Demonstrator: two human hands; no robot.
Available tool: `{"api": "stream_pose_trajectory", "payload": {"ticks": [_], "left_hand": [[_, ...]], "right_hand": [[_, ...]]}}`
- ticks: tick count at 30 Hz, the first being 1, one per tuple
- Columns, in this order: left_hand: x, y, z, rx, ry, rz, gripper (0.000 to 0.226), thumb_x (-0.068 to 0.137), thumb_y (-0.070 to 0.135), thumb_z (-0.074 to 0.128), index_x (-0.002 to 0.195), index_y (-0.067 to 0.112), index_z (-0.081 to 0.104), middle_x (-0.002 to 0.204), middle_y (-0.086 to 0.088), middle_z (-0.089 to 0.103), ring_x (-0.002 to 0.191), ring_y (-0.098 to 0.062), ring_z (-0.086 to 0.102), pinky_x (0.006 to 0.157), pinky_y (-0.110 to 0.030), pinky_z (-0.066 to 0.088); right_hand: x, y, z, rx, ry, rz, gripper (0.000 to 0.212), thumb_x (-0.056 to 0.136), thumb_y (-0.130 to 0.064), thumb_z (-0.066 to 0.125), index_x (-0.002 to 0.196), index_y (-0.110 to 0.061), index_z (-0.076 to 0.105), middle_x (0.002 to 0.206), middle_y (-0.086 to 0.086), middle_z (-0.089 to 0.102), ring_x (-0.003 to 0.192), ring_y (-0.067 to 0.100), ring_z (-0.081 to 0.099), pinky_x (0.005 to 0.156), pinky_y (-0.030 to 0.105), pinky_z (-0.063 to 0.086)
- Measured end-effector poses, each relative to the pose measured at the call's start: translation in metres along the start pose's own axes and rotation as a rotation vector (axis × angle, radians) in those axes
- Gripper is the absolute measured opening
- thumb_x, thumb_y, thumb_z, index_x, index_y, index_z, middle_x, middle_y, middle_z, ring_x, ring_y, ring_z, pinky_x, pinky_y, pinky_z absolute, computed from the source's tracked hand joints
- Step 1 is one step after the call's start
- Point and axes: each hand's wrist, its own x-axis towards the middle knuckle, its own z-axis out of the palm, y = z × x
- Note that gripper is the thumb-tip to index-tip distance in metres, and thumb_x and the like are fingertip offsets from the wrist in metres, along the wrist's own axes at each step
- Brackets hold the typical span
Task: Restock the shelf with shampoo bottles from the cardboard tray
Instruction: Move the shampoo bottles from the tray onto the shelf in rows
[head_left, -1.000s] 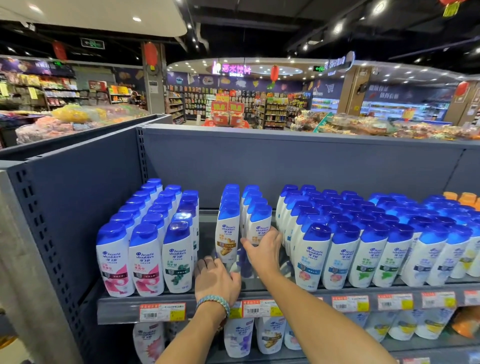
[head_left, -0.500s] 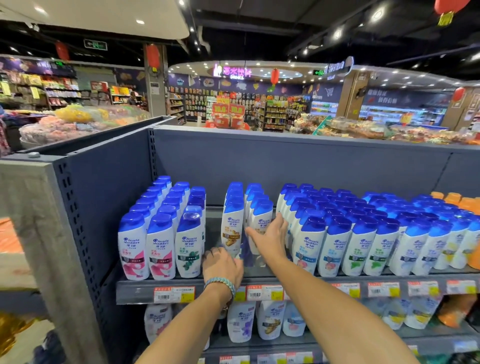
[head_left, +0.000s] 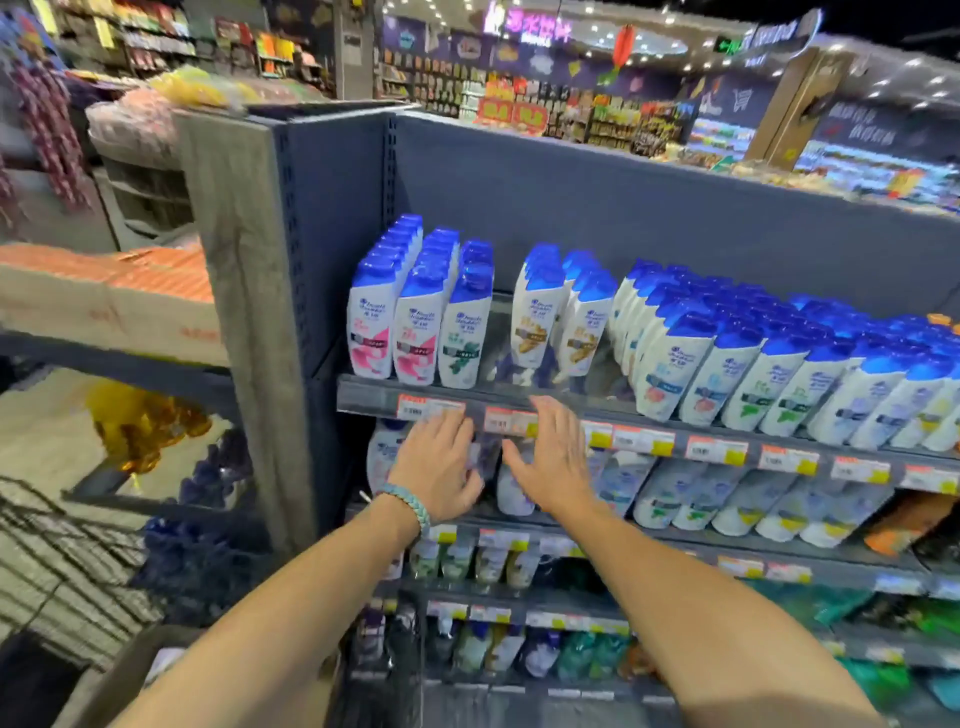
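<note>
Head view.
- Shampoo bottles (head_left: 540, 327): upright in rows on top shelf (head_left: 369, 397), labels outward for shoppers.
- Left hand (head_left: 441, 467), right hand (head_left: 550, 462): both empty, fingers spread, below the shelf edge, presumably freed to fetch stock.
- Cardboard tray (head_left: 119, 670): possibly the blurred brown edge, lower left.

Two bare forearms on my feed, and one braided wristband.

Looking at it live: the left hand (head_left: 441, 467) and right hand (head_left: 553, 462) are at mid-frame, both uncovered. The left forearm (head_left: 291, 618) and right forearm (head_left: 691, 597) are bare all the way to the bottom edge. On the left wrist, just left of centre, I see a bracelet (head_left: 410, 506). It's a woven cord band in pale turquoise with lighter strands plaited through, fitting snug. A short pale end pokes out on its left side. The feed is blurred, so I can't make out the finer weave.
</note>
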Motion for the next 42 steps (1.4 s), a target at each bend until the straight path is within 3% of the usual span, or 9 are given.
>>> {"api": "stream_pose_trajectory", "payload": {"ticks": [8,13,17,20,25,30,35,40,42], "left_hand": [[-0.129,-0.072,0.041,0.024,-0.212,-0.355,0.066,0.077,0.049,0.041,0.12,0.001,0.054,0.104,-0.014,0.057,0.093,-0.032,0.052,0.077,-0.041,0.045],[-0.217,-0.091,0.084,-0.07,-0.313,-0.635,0.066,0.071,0.049,0.044,0.109,-0.003,0.061,0.096,-0.018,0.06,0.088,-0.034,0.055,0.075,-0.041,0.049],[-0.269,-0.098,0.118,-0.193,-0.473,-0.905,0.069,0.073,0.052,0.035,0.112,0.001,0.061,0.107,-0.017,0.06,0.1,-0.035,0.054,0.085,-0.042,0.047],[-0.298,-0.102,0.148,-0.197,-0.487,-1.084,0.063,0.082,0.05,0.041,0.121,0.003,0.054,0.117,-0.016,0.056,0.109,-0.035,0.05,0.091,-0.041,0.039],[-0.335,-0.099,0.226,-0.273,-0.45,-1.422,0.057,0.067,0.043,0.042,0.089,-0.004,0.064,0.087,-0.023,0.062,0.081,-0.038,0.06,0.073,-0.042,0.05],[-0.361,-0.099,0.298,-0.284,-0.553,-1.558,0.061,0.087,0.048,0.047,0.128,0.002,0.049,0.125,-0.019,0.051,0.116,-0.036,0.047,0.092,-0.041,0.039],[-0.395,-0.1,0.372,-0.406,-0.634,-1.677,0.052,0.092,0.047,0.048,0.119,0.003,0.058,0.12,-0.019,0.059,0.113,-0.037,0.054,0.093,-0.039,0.044],[-0.412,-0.114,0.434,-0.685,-0.465,-2.018,0.056,0.09,0.042,0.057,0.126,0.0,0.052,0.132,-0.023,0.052,0.121,-0.038,0.05,0.098,-0.039,0.041],[-0.409,-0.125,0.454,-0.723,-0.414,-2.108,0.058,0.09,0.044,0.055,0.128,0.001,0.051,0.133,-0.019,0.052,0.122,-0.034,0.049,0.097,-0.036,0.039]], "right_hand": [[-0.074,-0.05,0.092,-0.029,-0.442,-0.268,0.071,0.095,-0.043,0.051,0.152,-0.011,0.022,0.159,0.007,0.02,0.147,0.025,0.014,0.12,0.043,0.014],[-0.1,-0.1,0.159,0.086,-0.589,-0.425,0.068,0.085,-0.042,0.054,0.141,-0.005,0.041,0.139,0.016,0.048,0.131,0.034,0.042,0.107,0.05,0.036],[-0.116,-0.128,0.219,0.106,-0.726,-0.507,0.073,0.084,-0.049,0.045,0.144,-0.007,0.039,0.146,0.012,0.042,0.137,0.03,0.037,0.113,0.046,0.031],[-0.128,-0.134,0.272,0.125,-0.832,-0.585,0.073,0.084,-0.039,0.059,0.144,-0.005,0.038,0.146,0.015,0.041,0.138,0.032,0.035,0.117,0.043,0.024],[-0.148,-0.134,0.368,0.167,-0.986,-0.659,0.079,0.079,-0.047,0.044,0.143,0.0,0.038,0.142,0.019,0.044,0.134,0.033,0.038,0.114,0.046,0.027],[-0.169,-0.127,0.463,0.132,-1.085,-0.843,0.073,0.084,-0.04,0.055,0.145,-0.005,0.036,0.148,0.017,0.039,0.138,0.031,0.035,0.116,0.044,0.025],[-0.198,-0.118,0.544,0.175,-1.181,-0.968,0.066,0.09,-0.029,0.061,0.147,-0.01,0.035,0.152,0.013,0.034,0.143,0.028,0.028,0.118,0.044,0.024],[-0.198,-0.134,0.611,0.205,-1.18,-0.968,0.048,0.094,-0.021,0.056,0.14,-0.009,0.045,0.14,0.014,0.047,0.13,0.029,0.043,0.109,0.029,0.027],[-0.191,-0.151,0.635,0.261,-1.178,-0.911,0.047,0.093,-0.019,0.056,0.139,-0.015,0.046,0.136,0.011,0.049,0.122,0.026,0.049,0.107,0.034,0.037]]}}
